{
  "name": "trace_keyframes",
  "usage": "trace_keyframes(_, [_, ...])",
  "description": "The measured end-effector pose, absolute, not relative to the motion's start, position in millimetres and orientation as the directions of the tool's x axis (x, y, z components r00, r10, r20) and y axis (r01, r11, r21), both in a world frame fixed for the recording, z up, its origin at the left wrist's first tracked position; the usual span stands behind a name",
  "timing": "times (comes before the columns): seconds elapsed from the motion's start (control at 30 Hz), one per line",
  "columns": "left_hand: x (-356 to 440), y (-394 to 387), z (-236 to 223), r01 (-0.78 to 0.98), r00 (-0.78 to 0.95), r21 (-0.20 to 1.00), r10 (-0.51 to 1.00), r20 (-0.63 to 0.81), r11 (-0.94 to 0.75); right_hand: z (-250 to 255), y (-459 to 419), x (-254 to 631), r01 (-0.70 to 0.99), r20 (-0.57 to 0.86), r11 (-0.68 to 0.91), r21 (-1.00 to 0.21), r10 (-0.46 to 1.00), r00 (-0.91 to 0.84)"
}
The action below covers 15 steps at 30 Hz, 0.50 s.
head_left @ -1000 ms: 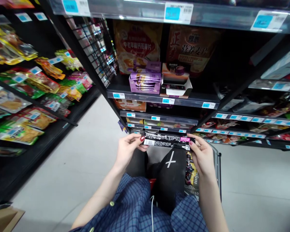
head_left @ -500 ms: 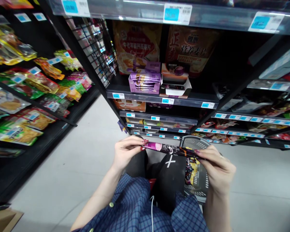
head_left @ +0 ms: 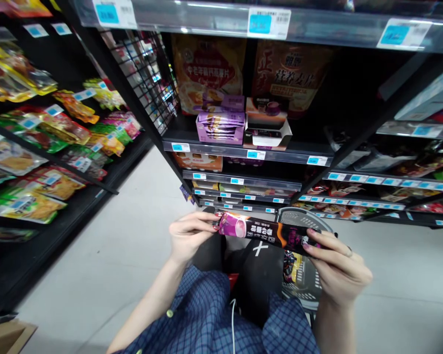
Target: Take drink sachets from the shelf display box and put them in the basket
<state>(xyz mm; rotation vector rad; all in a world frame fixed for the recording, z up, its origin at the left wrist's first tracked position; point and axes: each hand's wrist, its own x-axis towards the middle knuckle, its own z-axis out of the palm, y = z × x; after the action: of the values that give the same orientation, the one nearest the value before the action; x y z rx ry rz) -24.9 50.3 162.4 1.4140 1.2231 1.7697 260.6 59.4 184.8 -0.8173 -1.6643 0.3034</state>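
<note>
A long, narrow coffee sachet [head_left: 264,232], black with purple and orange print and a picture of a cup, stretches level above my lap. Its left end is pinched between the thumb and fingers of my left hand [head_left: 192,235]. My right hand [head_left: 339,263] grips the other end, thumb below and fingers on top. The printed face is turned up toward me, with its lettering upside down. Beyond the hands, an opened display box [head_left: 268,135] on the shelf holds similar dark sachets, beside a purple box of purple sachets [head_left: 221,129].
A grey basket [head_left: 306,290] with yellow and dark packets stands on the floor by my right leg. Shelves [head_left: 206,146] rise in front, and a rack of bagged snacks [head_left: 33,201] lines the left. A cardboard box [head_left: 9,337] sits at lower left.
The sachet has rolled so its broad printed face shows instead of a narrow edge. My right hand has shifted slightly right and down; my left has moved slightly left.
</note>
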Motion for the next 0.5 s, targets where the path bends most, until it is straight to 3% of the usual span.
trace_keyframes(0.1, [-26.2,49.8,162.1,0.1,-0.276,0.914,0.872,0.404,-0.392,185.4,59.3,261.2,0.35,0.745,0.711,-0.61,0.665,-0.053])
trace_keyframes(0.2, [-24.7,50.7,160.8,-0.061,-0.209,0.925,0.911,0.356,-0.376,186.5,57.1,262.9,0.351,0.741,0.707,-0.613,0.67,-0.056])
trace_keyframes(0.37, [-13.5,55.8,157.3,-0.139,-0.3,0.955,0.93,0.211,-0.261,186.0,52.1,262.5,0.337,0.537,0.557,-0.759,0.828,-0.159])
trace_keyframes(0.5, [-7.5,59.0,159.5,-0.279,-0.269,0.958,0.963,-0.009,-0.069,180.5,52.4,252.0,0.311,0.485,0.457,-0.833,0.874,0.014])
